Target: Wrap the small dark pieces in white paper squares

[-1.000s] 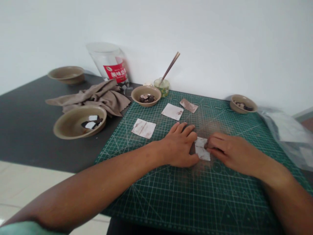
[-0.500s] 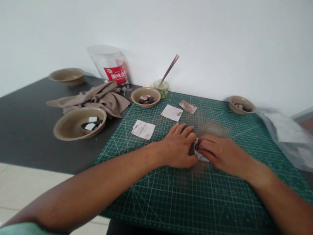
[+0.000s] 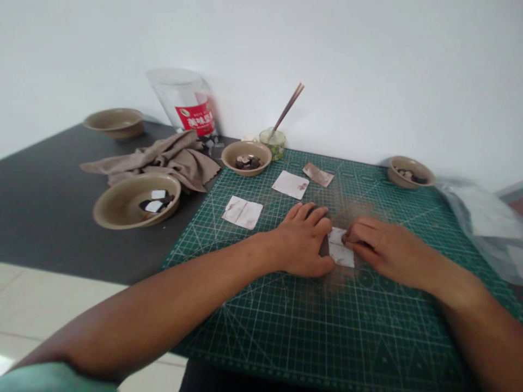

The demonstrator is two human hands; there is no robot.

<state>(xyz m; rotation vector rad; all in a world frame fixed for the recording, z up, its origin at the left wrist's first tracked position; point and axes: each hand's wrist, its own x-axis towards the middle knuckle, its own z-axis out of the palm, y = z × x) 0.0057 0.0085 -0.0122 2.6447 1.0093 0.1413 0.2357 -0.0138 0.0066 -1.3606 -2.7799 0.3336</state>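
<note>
My left hand (image 3: 306, 242) rests on the green cutting mat (image 3: 261, 321), fingers spread, its thumb and forefinger at the left edge of a white smudged square (image 3: 341, 255). At the square's right side, my right hand (image 3: 376, 245) has its fingertips pinched around a small dark piece (image 3: 345, 238), mostly hidden by them. Brown dust lies on the mat around the square. Farther left are a creased white square (image 3: 243, 213) and another white square (image 3: 291, 184), with a brownish strip (image 3: 318, 175) beside it.
Bowls with dark pieces stand at back centre (image 3: 247, 170) and back right (image 3: 411, 185). On the left are a bowl (image 3: 118, 209), a brown cloth (image 3: 163, 158), another bowl (image 3: 114, 130) and a clear jar (image 3: 171, 98). Sticks lean in a green cup (image 3: 277, 149); a plastic bag (image 3: 486, 228) lies right.
My right hand has moved slightly right across the white square, uncovering more of it. My left hand stays in place on the mat. The whole view has shifted a little.
</note>
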